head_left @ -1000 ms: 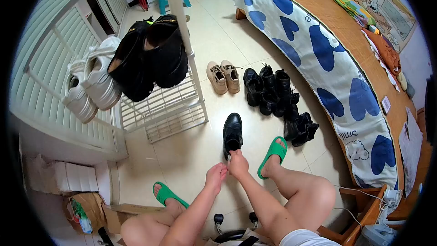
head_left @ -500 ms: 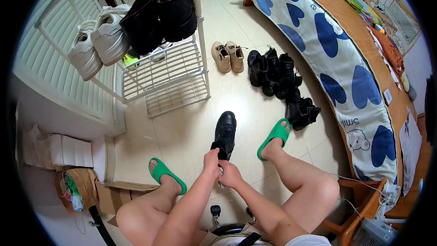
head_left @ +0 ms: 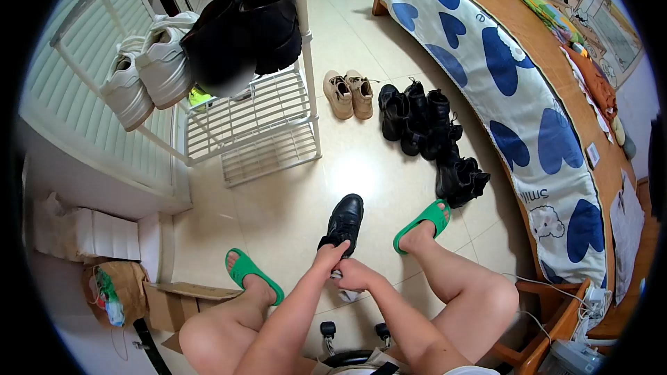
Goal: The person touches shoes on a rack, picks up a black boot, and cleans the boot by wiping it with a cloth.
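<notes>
The black boot (head_left: pixel 345 222) is nearer now.
Left hand (head_left: pixel 329 257) pinches its top. Right hand (head_left: pixel 354 275) is closed on pale cloth (head_left: pixel 349 295), and more cloth shows.

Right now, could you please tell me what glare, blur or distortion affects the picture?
Head view: bright glare on the floor beyond the held shoe; same view: a grey blurred patch over the rack's black shoes; again head view: fisheye bending of the heart-print sheet, with black corners.
</notes>
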Motion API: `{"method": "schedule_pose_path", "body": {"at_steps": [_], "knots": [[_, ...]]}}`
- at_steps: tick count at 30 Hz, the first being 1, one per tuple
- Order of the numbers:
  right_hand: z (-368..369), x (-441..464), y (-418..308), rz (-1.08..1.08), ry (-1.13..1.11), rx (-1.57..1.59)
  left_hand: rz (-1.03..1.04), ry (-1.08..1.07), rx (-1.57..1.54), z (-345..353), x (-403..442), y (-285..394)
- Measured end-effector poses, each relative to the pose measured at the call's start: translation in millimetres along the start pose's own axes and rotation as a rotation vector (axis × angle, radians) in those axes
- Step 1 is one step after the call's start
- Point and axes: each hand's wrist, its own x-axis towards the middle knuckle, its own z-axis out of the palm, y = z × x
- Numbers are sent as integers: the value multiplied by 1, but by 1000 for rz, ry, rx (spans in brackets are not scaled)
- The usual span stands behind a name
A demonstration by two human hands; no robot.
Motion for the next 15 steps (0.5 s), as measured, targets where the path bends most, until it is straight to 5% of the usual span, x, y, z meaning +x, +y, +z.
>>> {"method": "schedule_pose_path", "body": {"at_steps": [6,9,11,12,14,15], "knots": [[-62,-4,5,-59,-39,193,19,-17,-171,-2,22,-13],[-80,0,11,165,260,292,51,-44,6,1,40,-28],[-74,16,34,344,776,530,174,112,379,10,31,-20],[-70,22,42,345,775,533,129,135,389,13,26,-13],[-60,29,58,336,912,1103,77,155,401,14,34,-18],[-54,32,68,341,912,1105,36,116,138,12,58,-39]]}}
